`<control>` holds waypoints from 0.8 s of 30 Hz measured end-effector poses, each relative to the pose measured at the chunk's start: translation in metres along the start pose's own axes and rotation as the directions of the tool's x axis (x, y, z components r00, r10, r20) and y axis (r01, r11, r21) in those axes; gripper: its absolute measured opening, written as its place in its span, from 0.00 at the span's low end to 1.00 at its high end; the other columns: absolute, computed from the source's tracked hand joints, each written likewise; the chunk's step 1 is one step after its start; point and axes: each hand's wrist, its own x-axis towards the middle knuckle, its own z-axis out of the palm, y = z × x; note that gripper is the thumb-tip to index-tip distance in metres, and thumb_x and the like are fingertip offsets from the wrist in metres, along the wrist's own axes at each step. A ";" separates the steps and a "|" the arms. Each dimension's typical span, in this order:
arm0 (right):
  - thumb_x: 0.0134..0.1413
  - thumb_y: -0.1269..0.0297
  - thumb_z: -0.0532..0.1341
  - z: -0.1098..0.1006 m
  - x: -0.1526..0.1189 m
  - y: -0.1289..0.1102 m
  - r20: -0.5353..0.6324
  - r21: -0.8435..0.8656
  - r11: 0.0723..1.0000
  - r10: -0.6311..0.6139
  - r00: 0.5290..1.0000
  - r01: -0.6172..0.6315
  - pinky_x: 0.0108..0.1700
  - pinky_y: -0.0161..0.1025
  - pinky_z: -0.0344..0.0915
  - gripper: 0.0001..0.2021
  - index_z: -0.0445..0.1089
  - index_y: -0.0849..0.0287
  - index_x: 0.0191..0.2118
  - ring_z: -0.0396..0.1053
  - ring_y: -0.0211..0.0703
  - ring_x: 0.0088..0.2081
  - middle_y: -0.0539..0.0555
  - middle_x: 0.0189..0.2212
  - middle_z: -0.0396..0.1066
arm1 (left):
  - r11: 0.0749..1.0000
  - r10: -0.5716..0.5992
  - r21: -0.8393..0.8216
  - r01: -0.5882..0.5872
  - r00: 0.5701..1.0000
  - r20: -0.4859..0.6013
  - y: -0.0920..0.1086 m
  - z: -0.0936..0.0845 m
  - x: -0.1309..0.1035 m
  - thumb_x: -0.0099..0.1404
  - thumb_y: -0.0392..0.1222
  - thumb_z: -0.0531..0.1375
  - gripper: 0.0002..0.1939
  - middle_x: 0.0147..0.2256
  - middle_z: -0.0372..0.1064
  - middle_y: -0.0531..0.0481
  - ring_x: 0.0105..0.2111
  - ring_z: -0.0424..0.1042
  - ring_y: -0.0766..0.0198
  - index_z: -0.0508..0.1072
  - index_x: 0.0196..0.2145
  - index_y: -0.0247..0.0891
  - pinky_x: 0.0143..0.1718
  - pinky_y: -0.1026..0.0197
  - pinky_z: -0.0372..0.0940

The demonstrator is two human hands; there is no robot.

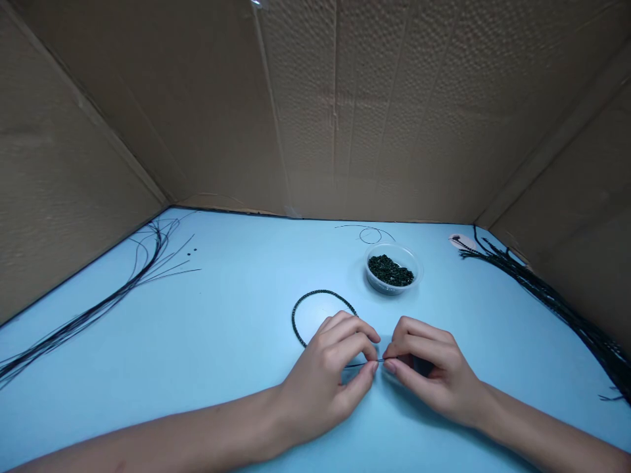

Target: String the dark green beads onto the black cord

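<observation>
A thin dark cord point(380, 360) runs between my two hands in the middle of the table. My left hand point(329, 373) pinches it between thumb and index finger, the other fingers curled loosely. Just to the right, my right hand point(438, 366) pinches the same cord close by; its fingertips nearly meet the left ones. Behind my left hand a strand of small dark beads point(323, 291) curves in a loop on the table, partly hidden by that hand. Whether any bead sits between my fingertips is too small to tell.
A clear plastic bowl point(387, 289) of dark beads point(390, 270) stands beyond my right hand, with a curled thread point(370, 228) behind it. Loose cords point(106, 299) lie at left near two small beads point(192, 252). Finished-looking dark strands point(547, 289) lie at right. Cardboard walls point(315, 131) enclose the table.
</observation>
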 end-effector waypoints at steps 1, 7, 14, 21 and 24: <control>0.67 0.71 0.63 0.000 0.000 0.000 0.002 0.001 1.000 0.002 1.000 -0.002 0.29 0.39 0.64 0.06 0.78 0.57 0.40 0.67 0.42 0.29 0.53 0.30 0.68 | 1.000 0.000 0.000 0.000 1.000 0.000 0.000 0.000 0.000 0.69 0.28 0.61 0.07 0.44 0.76 0.46 0.45 0.72 0.55 0.71 0.37 0.39 0.49 0.50 0.66; 0.67 0.71 0.62 0.000 -0.001 0.001 0.003 0.012 1.000 0.006 1.000 -0.006 0.29 0.39 0.64 0.06 0.78 0.57 0.40 0.66 0.42 0.28 0.53 0.30 0.68 | 1.000 0.004 0.010 -0.004 1.000 0.000 0.000 0.001 0.000 0.68 0.28 0.61 0.07 0.44 0.76 0.46 0.45 0.72 0.55 0.71 0.37 0.40 0.49 0.51 0.66; 0.67 0.73 0.63 0.000 0.000 0.000 0.015 0.003 1.000 0.006 1.000 -0.006 0.30 0.39 0.63 0.06 0.77 0.57 0.39 0.66 0.41 0.29 0.53 0.30 0.68 | 1.000 0.001 0.007 -0.001 1.000 0.004 -0.001 0.001 -0.001 0.69 0.28 0.61 0.07 0.44 0.76 0.46 0.45 0.72 0.54 0.71 0.37 0.40 0.49 0.50 0.66; 0.67 0.73 0.63 0.000 0.000 0.001 0.011 0.013 1.000 0.006 1.000 -0.006 0.31 0.39 0.63 0.06 0.77 0.58 0.39 0.65 0.41 0.29 0.52 0.30 0.67 | 1.000 -0.001 0.007 0.001 1.000 0.001 -0.001 0.001 0.000 0.69 0.28 0.61 0.07 0.44 0.76 0.46 0.45 0.72 0.55 0.71 0.37 0.40 0.49 0.51 0.65; 0.66 0.74 0.62 0.000 0.000 0.000 0.013 0.009 1.000 0.006 1.000 -0.006 0.31 0.39 0.62 0.06 0.77 0.58 0.39 0.66 0.41 0.29 0.53 0.30 0.67 | 1.000 0.000 0.005 0.000 1.000 0.001 -0.001 0.001 0.000 0.69 0.28 0.61 0.07 0.44 0.76 0.46 0.45 0.72 0.55 0.71 0.37 0.39 0.49 0.51 0.65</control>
